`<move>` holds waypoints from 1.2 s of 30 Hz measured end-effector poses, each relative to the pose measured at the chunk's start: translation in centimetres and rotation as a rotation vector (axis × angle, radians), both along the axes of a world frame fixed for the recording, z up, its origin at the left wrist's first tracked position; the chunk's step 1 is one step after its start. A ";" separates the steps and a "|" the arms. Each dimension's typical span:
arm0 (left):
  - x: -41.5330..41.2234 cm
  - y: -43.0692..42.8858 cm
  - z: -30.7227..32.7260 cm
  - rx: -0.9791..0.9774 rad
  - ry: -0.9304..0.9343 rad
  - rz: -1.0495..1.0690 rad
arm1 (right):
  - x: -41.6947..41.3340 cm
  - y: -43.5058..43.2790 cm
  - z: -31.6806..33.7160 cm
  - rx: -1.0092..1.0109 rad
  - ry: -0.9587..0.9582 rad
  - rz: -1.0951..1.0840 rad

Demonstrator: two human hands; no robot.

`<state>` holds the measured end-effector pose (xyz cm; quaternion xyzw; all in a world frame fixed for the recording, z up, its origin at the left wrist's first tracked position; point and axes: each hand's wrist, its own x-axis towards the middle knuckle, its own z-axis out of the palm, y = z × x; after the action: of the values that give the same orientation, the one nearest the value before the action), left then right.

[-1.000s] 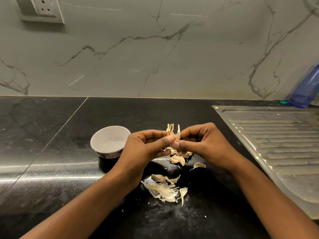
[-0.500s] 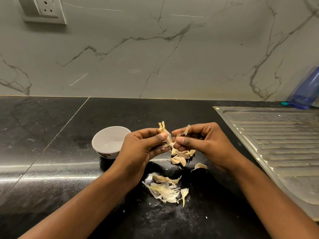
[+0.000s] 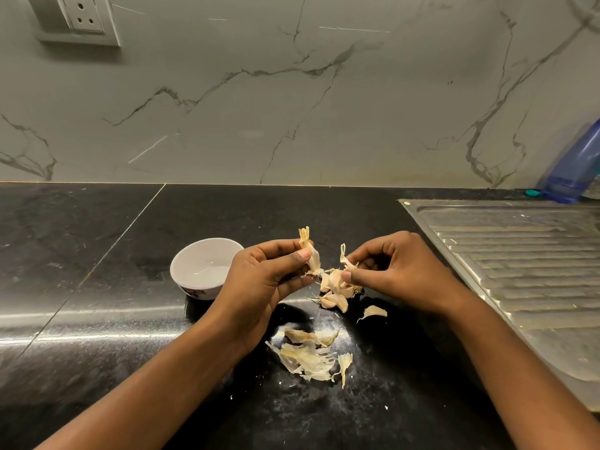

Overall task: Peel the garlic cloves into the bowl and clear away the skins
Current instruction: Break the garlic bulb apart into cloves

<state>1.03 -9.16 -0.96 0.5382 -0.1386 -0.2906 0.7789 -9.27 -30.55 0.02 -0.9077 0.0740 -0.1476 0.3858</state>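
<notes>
While the garlic cluster (image 3: 336,280) hung at mid-frame, low over the tabletop (image 3: 97,303), the right hand (image 3: 399,271) held it from the right. That grip was closed, thumb against fingers, on the cloves and a curl of skin. The left hand (image 3: 263,284), just left of the cluster, kept a closed grip on the dry stem piece (image 3: 308,253), which stood upright and clear of the cluster. Loose cloves (image 3: 332,300) lay on the tabletop beneath, and shed skins (image 3: 308,358) lay lower in the frame. The bowl (image 3: 181,264), left of centre, showed no clove inside.

Judgement: the step in hand was breaking the bulb apart. It would go best with the cluster held firm and the pull kept short and low, so that no cloves scatter.

Against the frame half a second earlier, the hands stood further apart and the stem piece had parted from the cluster.
</notes>
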 end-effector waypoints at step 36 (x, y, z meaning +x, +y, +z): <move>-1.0 0.4 0.6 -0.041 -0.187 0.070 | 0.7 3.5 -0.2 0.439 -0.226 0.167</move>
<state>0.05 -8.76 -0.41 0.5515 -0.1977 -0.2088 0.7831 -8.54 -27.03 -0.21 -0.7831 -0.0146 -0.1960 0.5901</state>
